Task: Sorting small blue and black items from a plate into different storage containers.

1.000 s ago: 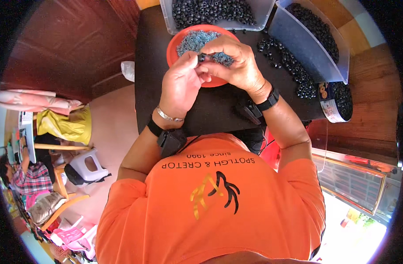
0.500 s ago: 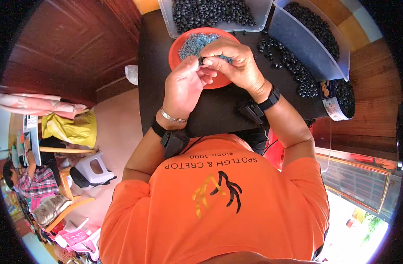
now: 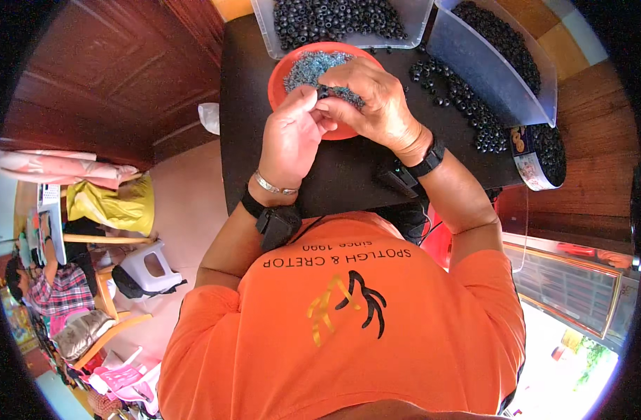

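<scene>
My left hand is held over the near left side of an orange-red bowl, its thumb and fingertips closed on a small black ring-shaped piece. Coming from the right, my right hand meets it with bent fingers, thumb and index drawn together beside the piece. What sits between those right fingertips is too small and partly hidden to tell. Many tiny blue-grey metallic pieces lie in the bowl, directly beyond the fingers.
Behind the bowl stands a clear plastic bin of black round pieces. A second translucent bin leans at the right, near loose black pieces and a round tin. A person sits far left.
My right fingers have shifted slightly and the right thumb sits a little lower, showing more of the bowl's contents beneath the hand. The left hand has hardly moved.
</scene>
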`<state>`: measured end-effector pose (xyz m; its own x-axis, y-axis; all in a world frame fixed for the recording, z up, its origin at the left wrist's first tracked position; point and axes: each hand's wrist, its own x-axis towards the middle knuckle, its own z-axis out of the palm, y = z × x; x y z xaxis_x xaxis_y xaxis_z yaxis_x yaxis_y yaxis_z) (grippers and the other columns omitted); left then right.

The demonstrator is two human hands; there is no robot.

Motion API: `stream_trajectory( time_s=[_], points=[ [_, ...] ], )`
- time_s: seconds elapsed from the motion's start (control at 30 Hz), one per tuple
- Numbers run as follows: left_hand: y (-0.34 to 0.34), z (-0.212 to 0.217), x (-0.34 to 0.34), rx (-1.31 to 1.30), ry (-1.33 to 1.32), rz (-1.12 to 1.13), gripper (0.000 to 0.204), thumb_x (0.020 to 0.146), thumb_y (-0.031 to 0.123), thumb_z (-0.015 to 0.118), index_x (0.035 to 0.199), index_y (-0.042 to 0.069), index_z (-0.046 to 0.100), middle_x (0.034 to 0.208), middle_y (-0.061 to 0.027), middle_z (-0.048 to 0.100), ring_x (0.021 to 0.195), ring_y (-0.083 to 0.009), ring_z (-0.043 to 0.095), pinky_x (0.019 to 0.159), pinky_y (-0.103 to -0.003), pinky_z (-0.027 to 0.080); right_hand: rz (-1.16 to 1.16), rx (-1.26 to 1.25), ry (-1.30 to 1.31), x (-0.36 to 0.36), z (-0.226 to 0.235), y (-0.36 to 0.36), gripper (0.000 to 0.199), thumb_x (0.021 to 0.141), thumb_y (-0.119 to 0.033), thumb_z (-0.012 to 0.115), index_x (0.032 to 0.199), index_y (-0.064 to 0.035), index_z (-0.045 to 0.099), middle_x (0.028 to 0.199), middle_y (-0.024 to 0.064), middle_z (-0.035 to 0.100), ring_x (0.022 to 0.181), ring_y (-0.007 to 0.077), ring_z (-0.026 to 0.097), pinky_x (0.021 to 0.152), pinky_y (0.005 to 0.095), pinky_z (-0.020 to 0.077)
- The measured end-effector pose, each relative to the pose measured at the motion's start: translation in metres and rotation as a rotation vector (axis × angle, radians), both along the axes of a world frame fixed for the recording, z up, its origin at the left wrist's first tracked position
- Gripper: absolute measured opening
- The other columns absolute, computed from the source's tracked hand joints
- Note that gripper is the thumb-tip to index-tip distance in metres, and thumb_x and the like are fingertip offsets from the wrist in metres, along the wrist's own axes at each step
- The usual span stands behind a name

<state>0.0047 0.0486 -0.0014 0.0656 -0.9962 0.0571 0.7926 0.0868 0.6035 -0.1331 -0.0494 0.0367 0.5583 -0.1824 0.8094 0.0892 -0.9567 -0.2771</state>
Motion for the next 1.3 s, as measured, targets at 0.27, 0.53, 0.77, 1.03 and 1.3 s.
stream_trajectory(
  time_s=[0.27, 0.53, 0.77, 1.03, 1.3],
  points=[
    [0.0, 0.004, -0.006, -0.017, -0.105, 0.054, 0.012, 0.094, 0.023, 0.049, 0.09, 0.012, 0.054, 0.088, 0.0021, 0.056, 0.084, -0.0107, 0.053, 0.077, -0.028, 0.041, -0.003, -0.095, 0.029, 0.0, 0.001, 0.001, 0.029, 0.073, -0.013, 0.075, 0.096, -0.0034, 0.06, 0.092, 0.0089, 0.064, 0.082, 0.0306, 0.063, 0.073, 0.038, 0.0519],
    [0.002, 0.008, -0.008, -0.017, -0.116, 0.085, 0.015, 0.095, 0.022, 0.047, 0.089, 0.011, 0.053, 0.087, 0.0003, 0.056, 0.082, -0.0114, 0.052, 0.078, -0.028, 0.04, -0.051, -0.113, 0.072, 0.0, 0.001, 0.006, 0.029, 0.074, -0.012, 0.072, 0.098, -0.0028, 0.06, 0.092, 0.0097, 0.063, 0.082, 0.0314, 0.062, 0.073, 0.0383, 0.0513],
    [0.0, 0.006, -0.007, -0.047, -0.101, 0.059, 0.013, 0.095, 0.021, 0.047, 0.09, 0.01, 0.053, 0.089, 0.0, 0.057, 0.083, -0.0115, 0.053, 0.078, -0.028, 0.041, -0.075, -0.11, 0.045, 0.002, 0.0, 0.009, 0.027, 0.074, -0.013, 0.071, 0.097, -0.0048, 0.06, 0.088, 0.0088, 0.062, 0.081, 0.0306, 0.061, 0.072, 0.0377, 0.0505],
    [0.002, 0.012, -0.01, 0.001, -0.081, 0.152, 0.014, 0.094, 0.02, 0.048, 0.091, 0.008, 0.055, 0.091, -0.0017, 0.059, 0.084, -0.0121, 0.055, 0.077, -0.027, 0.042, 0.11, 0.172, 0.011, 0.003, -0.007, -0.001, 0.02, 0.081, -0.011, 0.069, 0.098, -0.0033, 0.062, 0.083, 0.0072, 0.064, 0.076, 0.0194, 0.063, 0.069, 0.031, 0.0511],
    [0.003, 0.009, -0.006, -0.02, -0.126, 0.073, 0.016, 0.094, 0.021, 0.049, 0.091, 0.007, 0.055, 0.088, -0.0034, 0.059, 0.08, -0.0149, 0.056, 0.077, -0.027, 0.042, 0.449, 0.715, 0.015, 0.002, -0.011, -0.004, 0.014, 0.091, -0.009, 0.058, 0.102, -0.0001, 0.063, 0.095, 0.0059, 0.063, 0.08, 0.0125, 0.06, 0.071, 0.0262, 0.0517]
  ],
)
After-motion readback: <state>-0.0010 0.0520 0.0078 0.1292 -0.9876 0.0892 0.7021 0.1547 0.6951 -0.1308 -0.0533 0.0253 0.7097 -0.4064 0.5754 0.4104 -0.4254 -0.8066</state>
